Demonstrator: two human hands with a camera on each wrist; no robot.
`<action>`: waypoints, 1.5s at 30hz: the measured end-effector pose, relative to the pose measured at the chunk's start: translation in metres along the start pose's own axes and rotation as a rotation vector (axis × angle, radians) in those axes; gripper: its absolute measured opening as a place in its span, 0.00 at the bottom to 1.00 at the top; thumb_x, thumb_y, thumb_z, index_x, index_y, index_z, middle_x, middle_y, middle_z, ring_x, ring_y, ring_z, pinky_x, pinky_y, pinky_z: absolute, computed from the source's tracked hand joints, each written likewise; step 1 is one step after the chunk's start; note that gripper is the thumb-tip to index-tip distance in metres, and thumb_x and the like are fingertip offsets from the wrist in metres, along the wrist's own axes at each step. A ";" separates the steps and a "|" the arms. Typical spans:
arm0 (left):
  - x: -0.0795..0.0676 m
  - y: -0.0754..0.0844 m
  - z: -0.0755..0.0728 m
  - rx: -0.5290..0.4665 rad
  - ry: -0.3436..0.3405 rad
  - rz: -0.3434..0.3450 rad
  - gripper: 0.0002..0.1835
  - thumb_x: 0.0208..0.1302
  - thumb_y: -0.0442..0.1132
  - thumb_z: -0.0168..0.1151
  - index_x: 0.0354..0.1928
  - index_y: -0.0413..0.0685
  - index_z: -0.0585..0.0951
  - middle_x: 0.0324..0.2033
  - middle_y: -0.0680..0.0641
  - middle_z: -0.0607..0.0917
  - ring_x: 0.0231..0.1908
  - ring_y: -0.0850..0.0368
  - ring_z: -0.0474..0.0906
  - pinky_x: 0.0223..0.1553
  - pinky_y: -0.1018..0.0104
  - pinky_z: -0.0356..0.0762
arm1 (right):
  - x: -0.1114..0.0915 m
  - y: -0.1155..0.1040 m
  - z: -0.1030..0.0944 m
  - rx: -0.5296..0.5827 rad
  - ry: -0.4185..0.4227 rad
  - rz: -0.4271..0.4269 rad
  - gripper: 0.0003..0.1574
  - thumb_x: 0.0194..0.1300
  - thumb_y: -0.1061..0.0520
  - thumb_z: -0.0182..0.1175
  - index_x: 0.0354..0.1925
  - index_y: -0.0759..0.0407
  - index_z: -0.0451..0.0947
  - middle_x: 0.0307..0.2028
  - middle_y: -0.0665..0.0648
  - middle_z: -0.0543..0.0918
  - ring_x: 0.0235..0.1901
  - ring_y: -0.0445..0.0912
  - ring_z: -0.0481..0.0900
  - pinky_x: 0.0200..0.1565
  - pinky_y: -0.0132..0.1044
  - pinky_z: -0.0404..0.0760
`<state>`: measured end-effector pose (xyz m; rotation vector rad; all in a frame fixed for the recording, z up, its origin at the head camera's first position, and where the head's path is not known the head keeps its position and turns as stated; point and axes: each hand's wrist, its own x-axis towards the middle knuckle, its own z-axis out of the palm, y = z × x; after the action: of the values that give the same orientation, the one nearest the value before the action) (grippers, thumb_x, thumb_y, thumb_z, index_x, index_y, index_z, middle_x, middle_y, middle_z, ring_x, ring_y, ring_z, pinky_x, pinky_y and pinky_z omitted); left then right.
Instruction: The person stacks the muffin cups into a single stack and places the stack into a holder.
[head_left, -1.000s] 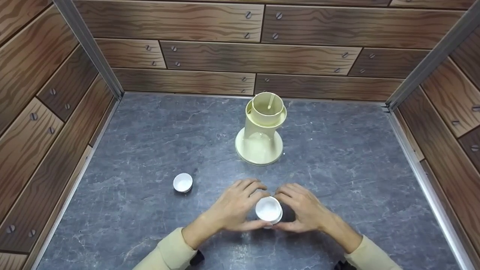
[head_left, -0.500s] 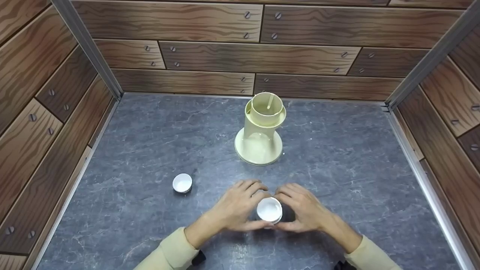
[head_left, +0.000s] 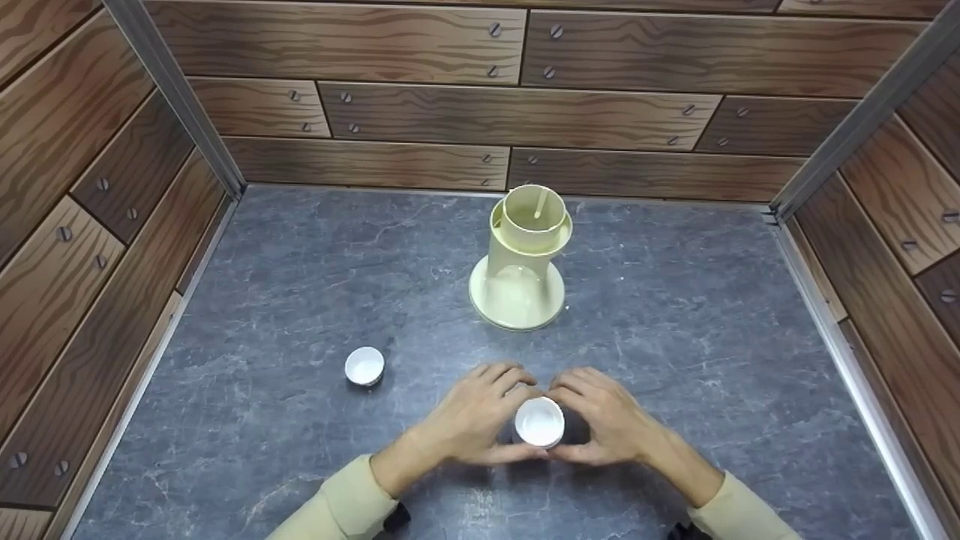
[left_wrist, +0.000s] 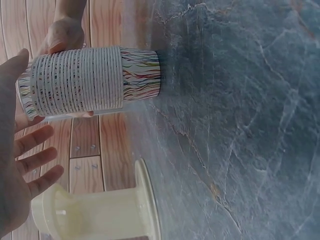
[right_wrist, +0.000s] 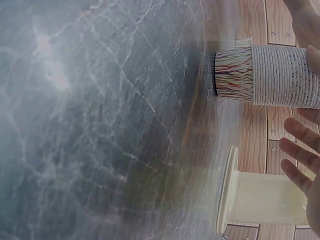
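Observation:
A tall stack of paper cups (head_left: 539, 422) stands upright on the table in front of me, white inside. In the left wrist view, the stack (left_wrist: 77, 80) shows tight rims and wavy coloured lines on its lowest cup. The uppermost cup sits a little proud of the rest. My left hand (head_left: 478, 416) holds the stack near its top from the left, between thumb and index finger. On the other side my right hand (head_left: 606, 416) does the same, its other fingers (right_wrist: 302, 132) spread apart. Both thumbs meet at the near side.
A pale yellow cylindrical holder (head_left: 517, 289) with a round base stands beyond the hands. One small white cup (head_left: 365, 366) sits apart at the left. Wood-patterned walls (head_left: 420, 112) with metal edges enclose the grey marbled table (head_left: 315, 270).
The top of the stack has shifted slightly right and toward me, and its upper cups now line up more evenly. Both hands stay almost in place around it.

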<state>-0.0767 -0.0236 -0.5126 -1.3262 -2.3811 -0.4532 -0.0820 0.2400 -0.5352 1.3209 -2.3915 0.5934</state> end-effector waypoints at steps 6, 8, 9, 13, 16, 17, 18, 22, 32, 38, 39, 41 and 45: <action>-0.001 0.000 0.002 -0.012 -0.001 -0.003 0.38 0.61 0.76 0.63 0.62 0.59 0.80 0.57 0.54 0.83 0.58 0.57 0.80 0.55 0.62 0.81 | 0.002 0.002 0.001 -0.006 0.048 -0.057 0.37 0.53 0.28 0.75 0.49 0.52 0.84 0.45 0.49 0.85 0.45 0.45 0.82 0.49 0.42 0.82; -0.001 0.000 0.003 -0.019 -0.007 0.000 0.38 0.62 0.76 0.63 0.62 0.58 0.80 0.57 0.54 0.83 0.59 0.57 0.80 0.55 0.62 0.80 | 0.002 0.002 0.001 -0.007 0.050 -0.065 0.37 0.52 0.29 0.75 0.49 0.52 0.84 0.45 0.49 0.85 0.45 0.45 0.82 0.49 0.42 0.82; -0.001 0.000 0.003 -0.024 -0.008 0.001 0.38 0.62 0.76 0.63 0.63 0.58 0.79 0.57 0.54 0.83 0.59 0.57 0.80 0.55 0.62 0.80 | 0.002 0.002 0.001 -0.008 0.051 -0.067 0.37 0.52 0.29 0.75 0.49 0.52 0.84 0.45 0.49 0.85 0.45 0.45 0.82 0.49 0.42 0.82; -0.002 -0.001 0.005 -0.031 -0.020 0.001 0.38 0.62 0.75 0.63 0.64 0.58 0.79 0.58 0.53 0.83 0.60 0.56 0.80 0.56 0.62 0.80 | 0.002 0.003 0.000 -0.008 0.050 -0.069 0.38 0.51 0.29 0.76 0.48 0.53 0.84 0.45 0.49 0.85 0.45 0.44 0.82 0.49 0.41 0.82; -0.003 -0.002 0.005 -0.028 -0.022 -0.001 0.37 0.63 0.75 0.62 0.64 0.58 0.79 0.57 0.53 0.84 0.60 0.56 0.80 0.56 0.62 0.80 | 0.002 0.003 0.000 -0.007 0.047 -0.066 0.38 0.52 0.28 0.76 0.49 0.53 0.84 0.44 0.50 0.85 0.45 0.44 0.82 0.48 0.41 0.82; -0.003 -0.003 0.005 -0.026 -0.022 -0.003 0.37 0.63 0.75 0.62 0.64 0.59 0.79 0.57 0.54 0.83 0.59 0.57 0.80 0.56 0.62 0.81 | 0.002 0.003 0.000 -0.007 0.045 -0.063 0.38 0.53 0.28 0.75 0.49 0.53 0.84 0.44 0.50 0.85 0.45 0.44 0.82 0.48 0.41 0.82; -0.004 -0.003 0.005 -0.027 -0.021 -0.004 0.37 0.63 0.75 0.62 0.64 0.59 0.79 0.57 0.54 0.83 0.59 0.56 0.80 0.56 0.62 0.81 | 0.002 0.003 0.000 -0.006 0.041 -0.059 0.38 0.53 0.28 0.75 0.49 0.52 0.84 0.44 0.50 0.85 0.45 0.44 0.82 0.48 0.41 0.82; -0.006 -0.004 0.006 -0.033 -0.014 -0.006 0.36 0.64 0.74 0.63 0.64 0.58 0.79 0.56 0.54 0.83 0.59 0.56 0.80 0.54 0.62 0.81 | 0.002 0.002 -0.001 0.004 0.033 -0.041 0.38 0.53 0.27 0.75 0.51 0.51 0.84 0.44 0.48 0.85 0.45 0.43 0.82 0.48 0.40 0.82; -0.008 -0.003 0.006 -0.060 -0.034 -0.022 0.34 0.65 0.71 0.64 0.63 0.58 0.80 0.57 0.53 0.83 0.59 0.56 0.80 0.55 0.62 0.82 | 0.001 0.002 0.001 0.013 0.045 -0.041 0.38 0.53 0.28 0.76 0.52 0.50 0.84 0.45 0.47 0.85 0.44 0.43 0.81 0.47 0.41 0.82; -0.008 -0.003 0.007 -0.049 -0.051 -0.030 0.34 0.66 0.73 0.61 0.63 0.58 0.80 0.57 0.53 0.83 0.60 0.56 0.80 0.58 0.61 0.82 | 0.001 0.002 0.000 0.016 0.047 -0.045 0.38 0.53 0.28 0.76 0.51 0.50 0.84 0.45 0.48 0.85 0.44 0.44 0.82 0.47 0.42 0.82; -0.008 -0.003 0.007 -0.047 -0.049 -0.030 0.34 0.66 0.73 0.61 0.63 0.59 0.80 0.57 0.53 0.83 0.59 0.56 0.80 0.58 0.60 0.82 | 0.001 0.002 0.000 0.015 0.047 -0.046 0.38 0.53 0.28 0.76 0.51 0.50 0.84 0.45 0.48 0.85 0.44 0.44 0.82 0.47 0.42 0.83; -0.008 -0.003 0.008 -0.045 -0.041 -0.030 0.34 0.66 0.73 0.60 0.62 0.58 0.80 0.57 0.53 0.83 0.59 0.56 0.81 0.58 0.60 0.83 | 0.001 0.002 0.000 0.013 0.046 -0.048 0.38 0.53 0.28 0.76 0.50 0.51 0.84 0.45 0.48 0.85 0.45 0.44 0.82 0.47 0.42 0.83; -0.008 -0.002 0.008 -0.049 -0.035 -0.028 0.33 0.67 0.72 0.60 0.62 0.58 0.80 0.56 0.52 0.84 0.59 0.56 0.81 0.59 0.59 0.83 | 0.001 0.002 0.001 0.010 0.046 -0.048 0.38 0.53 0.28 0.76 0.50 0.52 0.84 0.45 0.48 0.85 0.45 0.44 0.82 0.48 0.42 0.83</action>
<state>-0.0761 -0.0273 -0.5236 -1.3336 -2.4349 -0.5034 -0.0847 0.2399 -0.5356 1.3503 -2.3157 0.6165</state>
